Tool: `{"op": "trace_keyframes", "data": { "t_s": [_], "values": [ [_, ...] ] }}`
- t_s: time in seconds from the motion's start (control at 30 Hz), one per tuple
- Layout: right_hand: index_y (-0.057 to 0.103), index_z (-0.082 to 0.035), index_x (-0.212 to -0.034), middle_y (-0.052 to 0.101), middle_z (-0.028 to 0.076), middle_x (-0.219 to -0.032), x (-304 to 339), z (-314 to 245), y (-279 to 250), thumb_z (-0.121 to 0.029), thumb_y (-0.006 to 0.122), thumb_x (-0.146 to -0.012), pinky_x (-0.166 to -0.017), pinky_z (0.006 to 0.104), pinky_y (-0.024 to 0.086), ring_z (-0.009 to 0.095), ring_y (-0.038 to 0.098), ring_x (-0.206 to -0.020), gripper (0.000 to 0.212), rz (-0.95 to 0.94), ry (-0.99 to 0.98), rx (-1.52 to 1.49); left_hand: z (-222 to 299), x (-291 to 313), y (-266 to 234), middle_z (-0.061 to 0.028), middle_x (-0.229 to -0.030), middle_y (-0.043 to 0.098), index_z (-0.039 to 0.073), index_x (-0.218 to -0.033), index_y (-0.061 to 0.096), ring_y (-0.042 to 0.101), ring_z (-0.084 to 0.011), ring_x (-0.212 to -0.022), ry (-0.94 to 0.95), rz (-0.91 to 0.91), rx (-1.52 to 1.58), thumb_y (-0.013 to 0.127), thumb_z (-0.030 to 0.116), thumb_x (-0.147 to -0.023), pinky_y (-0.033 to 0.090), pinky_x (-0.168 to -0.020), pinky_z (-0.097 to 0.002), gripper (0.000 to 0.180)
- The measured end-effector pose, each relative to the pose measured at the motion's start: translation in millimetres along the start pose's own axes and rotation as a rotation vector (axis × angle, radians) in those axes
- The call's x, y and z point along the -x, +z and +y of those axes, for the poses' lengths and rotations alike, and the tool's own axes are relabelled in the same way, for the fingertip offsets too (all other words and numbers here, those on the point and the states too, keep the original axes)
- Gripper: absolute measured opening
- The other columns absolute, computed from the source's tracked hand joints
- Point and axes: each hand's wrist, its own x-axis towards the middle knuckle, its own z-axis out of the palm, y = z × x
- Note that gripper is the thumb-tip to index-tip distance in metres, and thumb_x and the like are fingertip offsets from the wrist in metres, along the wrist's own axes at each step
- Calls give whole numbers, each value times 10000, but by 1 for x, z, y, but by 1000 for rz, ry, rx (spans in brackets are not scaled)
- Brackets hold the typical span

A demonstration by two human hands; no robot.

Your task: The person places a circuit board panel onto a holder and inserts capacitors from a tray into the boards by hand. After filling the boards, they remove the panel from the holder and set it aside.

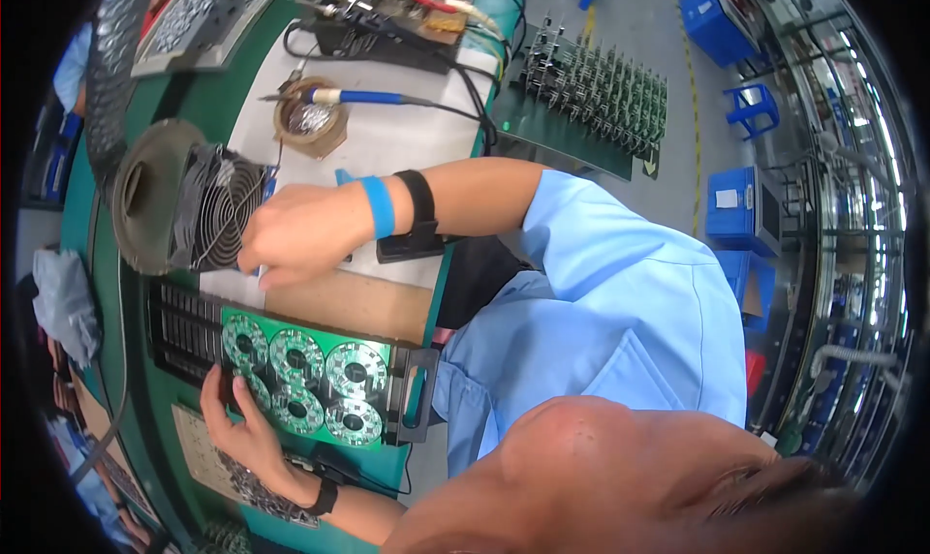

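Note:
A green circuit board panel (pixel 334 346) with several ring-shaped boards sits in a black slotted frame (pixel 184 331). My left hand (pixel 247 433) lies at the panel's lower left edge, fingers apart, thumb and a fingertip touching near the edge. Above the panel, close to a round fan grille (pixel 228 210), is my right hand (pixel 300 230) with its fingers curled closed. A thin bluish piece shows at its fingertips, but the fingers hide most of it. Further up, a blue-handled soldering iron (pixel 358 97) lies across a brown pot (pixel 315 142) holding silvery bits.
A fume duct with a round hood (pixel 136 205) stands behind the fan. Hand tools and cables (pixel 387 21) crowd the table's far end. A tray of small parts (pixel 199 26) is at upper left. Circuit boards stand on a rack (pixel 601 94); blue crates (pixel 736 205) line the aisle.

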Motion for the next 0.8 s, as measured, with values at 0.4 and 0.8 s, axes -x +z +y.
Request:
{"op": "trace_keyframes", "data": {
  "t_s": [0.4,0.8],
  "values": [
    [716,-46,-1033,729,154,-955,4,3,4,-288,718,-937,-784,510,577,388,709,-950,261,-26,31,-11,-10,-2,11,-134,-1079,762,-20,-1041,758,690,-270,-996,21,66,-65,748,50,-952,539,-921,-382,113],
    [748,-58,-1091,741,140,-967,-3,8,8,-289,730,-952,-772,469,576,346,720,-912,270,47,-64,-45,-9,5,11,-121,-1050,756,7,-1026,748,677,-296,-997,28,94,-100,731,55,-957,535,-926,-394,86]
  ]
}}
